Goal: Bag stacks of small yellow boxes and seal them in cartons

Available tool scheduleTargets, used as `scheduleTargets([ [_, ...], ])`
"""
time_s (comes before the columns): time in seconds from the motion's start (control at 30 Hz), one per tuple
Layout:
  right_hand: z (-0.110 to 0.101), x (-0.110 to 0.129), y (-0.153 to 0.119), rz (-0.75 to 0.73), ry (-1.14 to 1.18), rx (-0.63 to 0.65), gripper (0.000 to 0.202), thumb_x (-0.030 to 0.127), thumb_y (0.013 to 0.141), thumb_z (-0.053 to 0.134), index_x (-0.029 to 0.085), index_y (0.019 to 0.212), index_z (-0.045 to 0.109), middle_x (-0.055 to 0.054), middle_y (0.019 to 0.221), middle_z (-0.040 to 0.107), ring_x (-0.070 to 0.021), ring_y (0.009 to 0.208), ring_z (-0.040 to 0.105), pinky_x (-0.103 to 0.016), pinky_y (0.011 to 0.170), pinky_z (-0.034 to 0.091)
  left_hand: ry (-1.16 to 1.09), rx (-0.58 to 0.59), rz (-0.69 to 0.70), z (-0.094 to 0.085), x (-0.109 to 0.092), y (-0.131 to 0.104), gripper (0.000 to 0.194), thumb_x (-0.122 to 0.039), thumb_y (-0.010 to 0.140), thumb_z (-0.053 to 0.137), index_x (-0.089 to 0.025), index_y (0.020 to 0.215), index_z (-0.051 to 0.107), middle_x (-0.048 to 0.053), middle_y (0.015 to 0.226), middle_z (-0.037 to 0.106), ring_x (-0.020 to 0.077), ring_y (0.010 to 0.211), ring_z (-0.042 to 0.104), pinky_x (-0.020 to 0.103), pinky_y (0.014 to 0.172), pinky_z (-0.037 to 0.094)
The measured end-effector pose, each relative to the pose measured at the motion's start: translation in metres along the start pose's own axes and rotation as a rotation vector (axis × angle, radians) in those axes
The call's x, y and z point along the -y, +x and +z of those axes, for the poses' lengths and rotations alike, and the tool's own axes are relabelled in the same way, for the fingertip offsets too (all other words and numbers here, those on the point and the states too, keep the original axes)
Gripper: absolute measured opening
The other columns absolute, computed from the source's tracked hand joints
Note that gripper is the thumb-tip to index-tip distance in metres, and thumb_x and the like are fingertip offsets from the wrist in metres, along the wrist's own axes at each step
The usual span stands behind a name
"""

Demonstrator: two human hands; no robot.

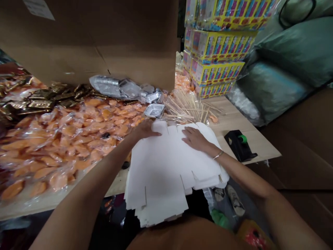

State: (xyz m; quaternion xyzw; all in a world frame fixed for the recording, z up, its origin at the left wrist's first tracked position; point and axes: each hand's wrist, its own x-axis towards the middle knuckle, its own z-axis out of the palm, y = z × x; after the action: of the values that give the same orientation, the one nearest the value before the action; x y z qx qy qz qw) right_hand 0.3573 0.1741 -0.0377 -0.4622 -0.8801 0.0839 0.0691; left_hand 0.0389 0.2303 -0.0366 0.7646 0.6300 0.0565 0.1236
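Note:
A stack of flat white cardboard box blanks (pixel 161 163) lies in front of me, its near end jutting past the table edge. My left hand (pixel 146 129) rests at the stack's far left corner, thumb stretched over the top sheet and the other fingers partly hidden at the edge. On the far right part of the top sheet, my right hand (pixel 194 138) lies flat with its fingers spread. Just beyond the stack are a small clear plastic tray (pixel 154 110) and a heap of thin wooden sticks (pixel 188 106) in clear wrap.
Orange pieces in clear bags (pixel 70 135) cover the table's left side, with brown-gold packets (pixel 39 100) behind. A black tape dispenser (pixel 239 145) stands at the right. Yellow printed boxes (pixel 221 45) are stacked at the back, beside a large brown carton (pixel 104 41).

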Motion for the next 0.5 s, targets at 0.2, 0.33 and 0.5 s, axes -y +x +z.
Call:
scheduleTargets([
  [0.2,0.003,0.001,-0.091,0.663,0.016,-0.108,0.086,0.065,0.090,0.054,0.002,0.147,0.040,-0.030,0.149,0.044,-0.0402,0.142,0.040,-0.050,0.112,0.036,0.204,-0.353,-0.123,-0.011,-0.016,-0.103,0.076,-0.059,0.086,0.057,-0.007,0.141,0.046,0.027,0.150,0.045,0.0436,0.139,0.041,0.054,0.112,0.034],
  [0.33,-0.001,0.004,-0.119,0.834,0.042,-0.161,0.076,0.066,0.090,0.054,0.001,0.129,0.054,-0.027,0.124,0.061,-0.0382,0.121,0.057,-0.044,0.099,0.045,0.180,0.065,-0.439,0.007,-0.041,-0.207,0.079,-0.077,0.086,0.037,-0.007,0.113,0.063,0.026,0.107,0.070,0.0444,0.107,0.064,0.054,0.093,0.047],
  [0.5,-0.005,0.027,-0.112,0.789,-0.143,-0.212,0.076,0.063,0.089,0.061,-0.005,0.123,0.054,-0.032,0.122,0.059,-0.0404,0.115,0.057,-0.046,0.100,0.041,0.066,0.076,-0.490,0.032,-0.060,-0.247,0.073,-0.066,0.092,0.026,-0.005,0.122,0.054,0.027,0.110,0.070,0.0418,0.105,0.067,0.049,0.086,0.050],
])
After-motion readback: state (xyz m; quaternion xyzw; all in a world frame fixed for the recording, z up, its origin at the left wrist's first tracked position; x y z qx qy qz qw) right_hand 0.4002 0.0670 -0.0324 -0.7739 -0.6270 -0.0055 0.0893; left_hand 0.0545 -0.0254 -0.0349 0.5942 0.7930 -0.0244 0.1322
